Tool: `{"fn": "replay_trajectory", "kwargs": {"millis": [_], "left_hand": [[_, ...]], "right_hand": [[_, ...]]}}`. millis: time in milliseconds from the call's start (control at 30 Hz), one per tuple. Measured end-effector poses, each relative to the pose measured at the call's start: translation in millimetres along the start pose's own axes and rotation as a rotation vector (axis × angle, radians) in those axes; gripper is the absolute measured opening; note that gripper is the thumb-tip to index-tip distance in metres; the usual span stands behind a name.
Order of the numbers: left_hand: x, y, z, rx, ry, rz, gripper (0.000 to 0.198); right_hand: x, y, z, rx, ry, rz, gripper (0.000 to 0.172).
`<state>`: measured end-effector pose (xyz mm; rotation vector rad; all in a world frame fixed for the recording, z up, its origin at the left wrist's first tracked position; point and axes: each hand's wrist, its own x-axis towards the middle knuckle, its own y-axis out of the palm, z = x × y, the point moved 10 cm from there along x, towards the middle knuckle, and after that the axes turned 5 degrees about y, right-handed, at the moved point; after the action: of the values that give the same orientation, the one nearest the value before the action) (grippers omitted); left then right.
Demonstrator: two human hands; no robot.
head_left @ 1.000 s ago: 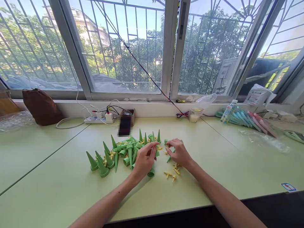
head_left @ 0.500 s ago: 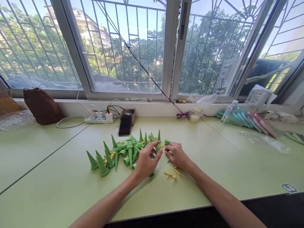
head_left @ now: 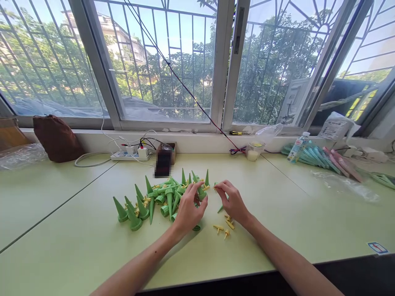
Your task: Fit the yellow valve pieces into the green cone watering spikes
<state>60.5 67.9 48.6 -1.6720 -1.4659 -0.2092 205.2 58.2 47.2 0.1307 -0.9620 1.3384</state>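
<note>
Green cone-shaped spikes (head_left: 169, 199) and small yellow pieces lie heaped in the middle of the table. My left hand (head_left: 189, 207) is over the heap's right side, its thumb and fingers apart around a green cone (head_left: 201, 192); no firm hold shows. Just right of the heap, my right hand (head_left: 231, 200) has its thumb and index finger pinched together at a small yellow piece (head_left: 215, 187). A green part (head_left: 220, 209) lies partly under that hand. Several yellow T-shaped pieces (head_left: 218, 227) rest on the table below it.
Along the window sill stand a brown bag (head_left: 57, 139), a power strip (head_left: 129, 155), a small box (head_left: 171, 153) and a plastic cup (head_left: 253, 151). A bottle (head_left: 298, 147) leans by turquoise and pink packets (head_left: 321, 160) at the right. The table's (head_left: 92, 250) front edge is near my forearms.
My right hand has lifted slightly from the green cap by its fingertips and now pinches a small yellow piece. The green cone by my left hand leans more to the left.
</note>
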Motion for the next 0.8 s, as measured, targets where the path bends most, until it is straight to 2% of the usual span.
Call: {"fn": "replay_trajectory", "kwargs": {"millis": [267, 533, 800], "left_hand": [[0.7, 0.6, -3.1, 0.021, 0.019, 0.010, 0.038], [-0.2, 2.6, -0.5, 0.036, 0.009, 0.030, 0.039], [-0.6, 4.4, -1.1, 0.036, 0.012, 0.043, 0.038]], "right_hand": [[-1.9, -1.4, 3.7, 0.015, -0.004, -0.017, 0.024], [-2.8, 5.9, 6.1, -0.004, 0.010, 0.060, 0.025], [-3.0, 7.6, 3.7, -0.006, 0.020, 0.063, 0.025]]}}
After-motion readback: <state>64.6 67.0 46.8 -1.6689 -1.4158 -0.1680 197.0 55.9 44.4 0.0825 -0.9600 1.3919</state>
